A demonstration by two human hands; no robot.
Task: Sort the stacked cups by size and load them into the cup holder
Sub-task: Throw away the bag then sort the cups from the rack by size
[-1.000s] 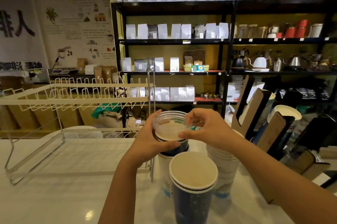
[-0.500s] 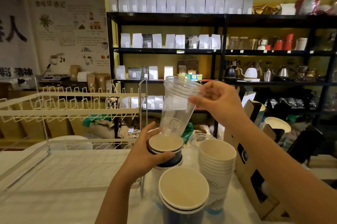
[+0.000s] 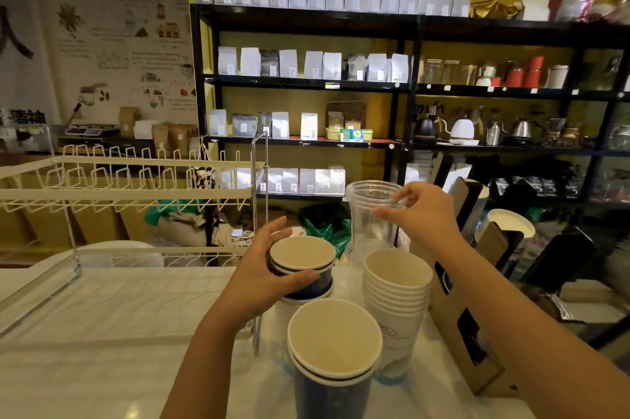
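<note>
The right hand (image 3: 422,214) pinches the rim of the clear plastic cup (image 3: 371,221), upright at twelve o'clock of the white paper-cup stack (image 3: 397,285); whether its base touches the counter (image 3: 119,333) is hidden; the left hand (image 3: 269,279) grips the dark-sleeved cup stack (image 3: 301,265); the cardboard cup holder (image 3: 467,333) lies at three o'clock, nearer the right hand.

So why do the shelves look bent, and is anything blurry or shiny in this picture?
Head view: the wide lens bows the shelves and the wire rack near the edges; the far shelf goods look soft and dim under warm light; the white counter shows a pale glare patch at the bottom; the clear cup in the right hand is hard to outline because it is see-through.
</note>
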